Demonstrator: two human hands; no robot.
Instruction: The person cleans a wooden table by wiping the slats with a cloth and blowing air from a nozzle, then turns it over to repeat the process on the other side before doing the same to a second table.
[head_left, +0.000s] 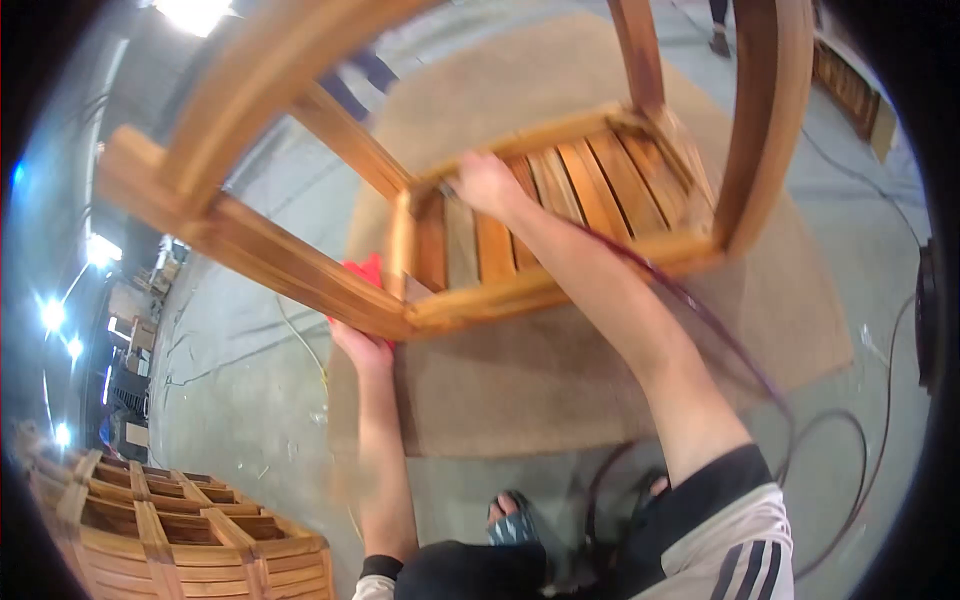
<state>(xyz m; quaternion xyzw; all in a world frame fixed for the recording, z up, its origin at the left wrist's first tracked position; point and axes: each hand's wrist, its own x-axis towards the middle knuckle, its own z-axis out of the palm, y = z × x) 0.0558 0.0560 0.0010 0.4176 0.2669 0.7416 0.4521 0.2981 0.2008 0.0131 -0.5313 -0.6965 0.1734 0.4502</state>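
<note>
A wooden slatted chair (560, 200) hangs tilted in front of me, its seat facing me and its curved frame reaching toward the camera. My right hand (485, 183) grips the rear rail of the seat near the corner. My left hand (362, 345) presses a red cloth (366, 271) against the underside of the chair's side rail. A thin dark cable (720, 335) runs along my right forearm.
A brown mat (560, 370) lies on the concrete floor below the chair. More wooden chairs (170, 525) are stacked at the lower left. Dark cables (850, 440) loop across the floor at right. My sandalled foot (512, 520) shows at the bottom. Another person's legs (360, 80) stand beyond.
</note>
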